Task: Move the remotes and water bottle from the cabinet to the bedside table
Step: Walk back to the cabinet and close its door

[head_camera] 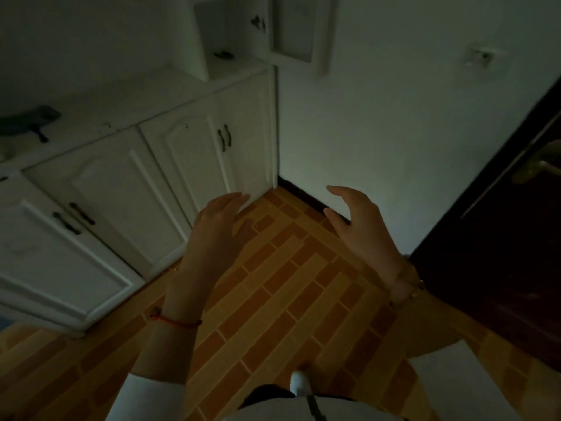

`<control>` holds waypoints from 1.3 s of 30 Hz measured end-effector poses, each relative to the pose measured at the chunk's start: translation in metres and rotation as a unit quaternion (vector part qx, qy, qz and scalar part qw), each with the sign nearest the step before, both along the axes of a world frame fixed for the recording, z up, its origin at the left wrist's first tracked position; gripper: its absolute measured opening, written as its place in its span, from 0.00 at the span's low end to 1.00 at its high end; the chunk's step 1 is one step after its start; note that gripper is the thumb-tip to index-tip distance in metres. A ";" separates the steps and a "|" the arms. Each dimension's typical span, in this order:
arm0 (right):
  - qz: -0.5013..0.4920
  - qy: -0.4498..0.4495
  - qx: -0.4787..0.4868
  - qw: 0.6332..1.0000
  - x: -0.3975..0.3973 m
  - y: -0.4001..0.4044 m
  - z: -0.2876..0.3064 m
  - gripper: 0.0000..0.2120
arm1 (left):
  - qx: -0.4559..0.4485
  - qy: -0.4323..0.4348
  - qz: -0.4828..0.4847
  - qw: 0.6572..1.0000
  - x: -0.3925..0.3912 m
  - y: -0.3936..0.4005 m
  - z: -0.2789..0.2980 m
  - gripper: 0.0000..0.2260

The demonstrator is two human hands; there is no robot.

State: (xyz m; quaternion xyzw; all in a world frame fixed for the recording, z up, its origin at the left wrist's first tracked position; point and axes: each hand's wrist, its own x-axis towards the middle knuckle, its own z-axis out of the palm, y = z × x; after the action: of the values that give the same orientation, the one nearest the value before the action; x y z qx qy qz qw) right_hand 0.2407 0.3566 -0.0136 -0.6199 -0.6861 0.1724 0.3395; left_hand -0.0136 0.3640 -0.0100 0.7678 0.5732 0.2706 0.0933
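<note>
A white cabinet [127,110] runs along the left wall, with an open upper compartment [233,34] at its far end. A small dark object [223,54], too dim to identify, lies on that compartment's shelf. My left hand [217,220] and my right hand [358,221] are both raised over the floor in front of me, fingers spread, holding nothing. Both hands are well below and short of the open compartment. No water bottle or bedside table is in view.
A dark flat item [28,120] lies on the cabinet top at the left. Closed lower doors with dark handles [224,138] face me. A dark wooden door [501,208] with a brass handle stands at the right. The floor [288,284] has brick-pattern tiles.
</note>
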 end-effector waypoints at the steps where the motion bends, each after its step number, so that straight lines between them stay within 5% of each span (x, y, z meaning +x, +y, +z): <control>1: 0.010 0.001 0.001 1.000 0.002 0.020 0.002 0.20 | 0.002 0.001 0.010 1.000 0.002 0.016 0.001 0.20; 18: 0.076 0.020 0.030 0.996 0.010 0.330 -0.013 0.20 | 0.026 0.004 0.077 0.997 0.012 0.293 -0.007 0.20; 39: 0.048 0.017 0.198 0.979 0.075 0.691 0.084 0.19 | 0.117 -0.017 0.020 0.993 0.097 0.670 0.086 0.20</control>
State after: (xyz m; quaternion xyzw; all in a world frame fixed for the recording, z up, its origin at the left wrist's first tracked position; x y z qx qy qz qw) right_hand 0.3154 1.0478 0.0704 -0.5041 -0.7296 0.0596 0.4583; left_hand 0.0835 1.0341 0.0757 0.7570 0.5514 0.3505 0.0067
